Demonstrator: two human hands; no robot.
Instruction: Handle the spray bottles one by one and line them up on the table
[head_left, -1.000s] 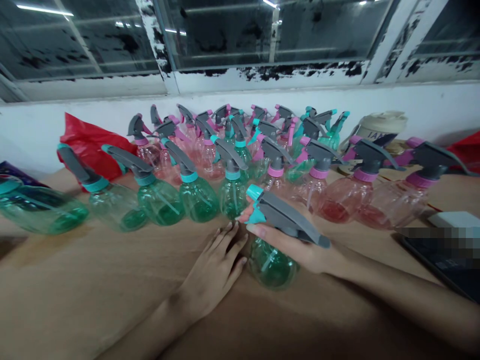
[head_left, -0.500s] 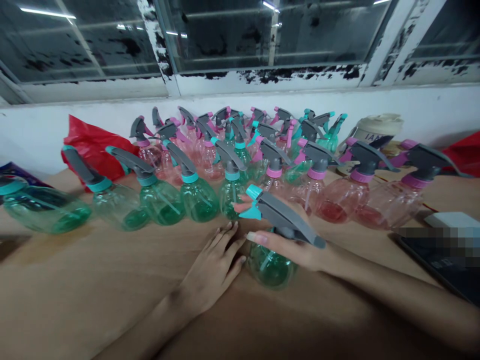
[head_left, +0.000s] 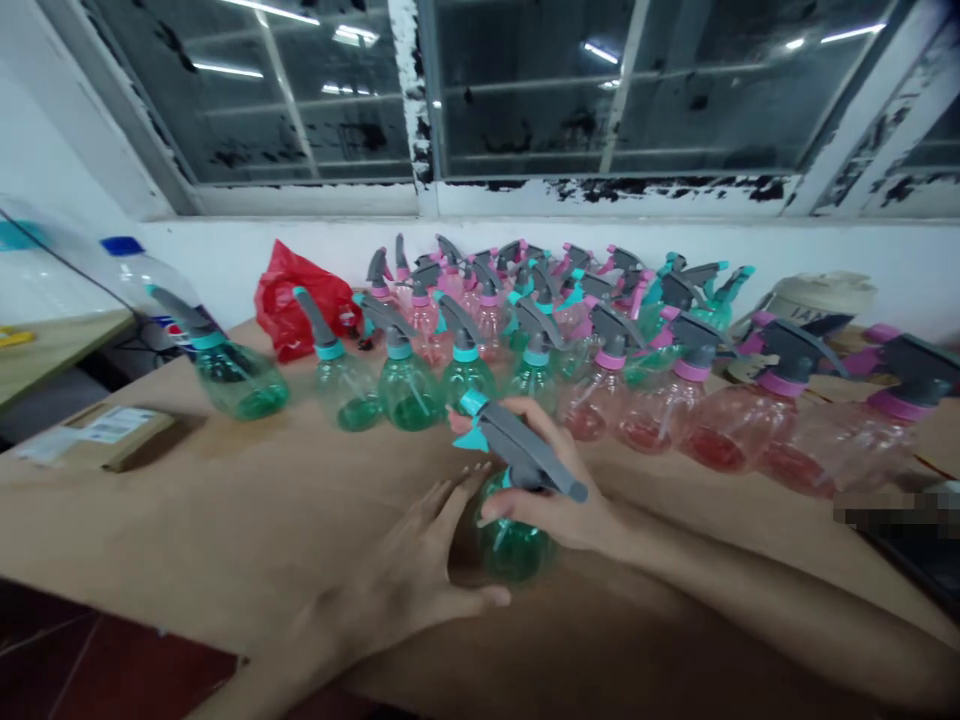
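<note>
In front of me stands a green spray bottle (head_left: 516,555) with a grey and turquoise trigger head. My right hand (head_left: 559,490) is wrapped round its neck and upper body, thumb on the near side. Just left of that bottle, my left hand (head_left: 420,560) is open above the table, thumb and fingers spread around the bottle's left side; whether it touches the bottle I cannot tell. Behind the hands runs a row of green spray bottles (head_left: 411,395) and pink spray bottles (head_left: 724,435), all upright. More spray bottles (head_left: 487,310) crowd together behind that row.
A red plastic bag (head_left: 296,300) and a blue-capped drink bottle (head_left: 139,280) stand at the back left. A small cardboard box (head_left: 124,440) lies at the table's left. At the right edge is a dark phone-like device (head_left: 911,560). A beige container (head_left: 821,300) sits near the wall.
My view has turned left, bringing the cardboard box and drink bottle into sight. My left hand has lifted and spread its thumb beside the bottle. My right hand has closed further round its neck.
</note>
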